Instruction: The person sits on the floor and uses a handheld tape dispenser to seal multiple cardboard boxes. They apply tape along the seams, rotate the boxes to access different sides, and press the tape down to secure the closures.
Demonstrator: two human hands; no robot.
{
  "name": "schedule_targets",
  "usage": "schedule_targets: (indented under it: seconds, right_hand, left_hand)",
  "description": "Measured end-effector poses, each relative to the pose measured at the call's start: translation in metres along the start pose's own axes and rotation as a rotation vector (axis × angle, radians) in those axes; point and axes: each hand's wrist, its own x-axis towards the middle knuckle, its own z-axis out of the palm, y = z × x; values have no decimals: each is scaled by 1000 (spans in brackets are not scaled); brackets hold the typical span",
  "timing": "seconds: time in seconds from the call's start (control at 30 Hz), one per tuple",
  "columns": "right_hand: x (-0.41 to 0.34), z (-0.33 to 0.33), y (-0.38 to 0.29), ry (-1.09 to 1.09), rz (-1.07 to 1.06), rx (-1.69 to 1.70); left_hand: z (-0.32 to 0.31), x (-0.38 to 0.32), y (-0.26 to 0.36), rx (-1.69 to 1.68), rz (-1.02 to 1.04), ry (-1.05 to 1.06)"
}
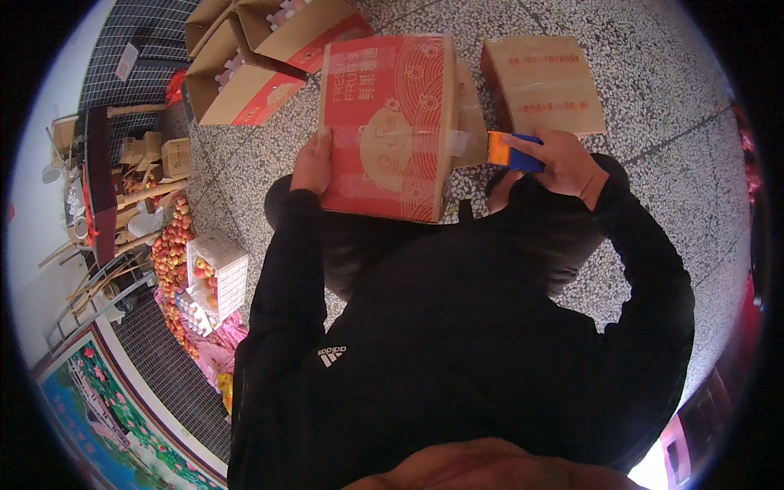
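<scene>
A red and brown printed fruit carton (383,128) lies on its side in front of me, with brown cardboard flaps (470,116) at its right end. My left hand (312,164) grips the carton's left edge, thumb over the red face. In my right hand (558,162) is an orange and blue tape dispenser (516,152), just right of the flaps. Shiny clear tape (457,143) shows on the carton's right end; whether it still joins the dispenser I cannot tell. Another carton (542,82), brown side up, sits beyond my right hand.
Open cartons (245,92) with wrapped items inside stand at the upper left. To the left, a white plastic crate (229,269) stands beside a long pile of apples (174,245) and pink plastic sheeting (223,346). A dark red wooden table (101,184) lies farther left. The floor (655,202) is speckled terrazzo.
</scene>
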Motion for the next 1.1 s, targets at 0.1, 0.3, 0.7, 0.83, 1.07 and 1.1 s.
schedule_targets:
  seconds: [0.1,0.3,0.7,0.83,1.07,1.1]
  right_hand:
    - [3,8,2,-17,10,-36]
    - [46,39,2,-46,-73,-30]
    - [86,65,-19,210,-96,27]
    - [98,12,-42,135,-94,-46]
    - [82,-96,-103,31,32,-266]
    - [83,-108,-106,56,3,-303]
  left_hand:
    - [-4,5,0,126,-20,-12]
    - [-5,4,1,-400,-243,-125]
    - [-3,11,-32,-1316,-511,-364]
    - [0,22,-48,-1281,-501,-367]
    - [79,36,-71,-1201,-592,-424]
    - [97,39,-73,-1187,-606,-428]
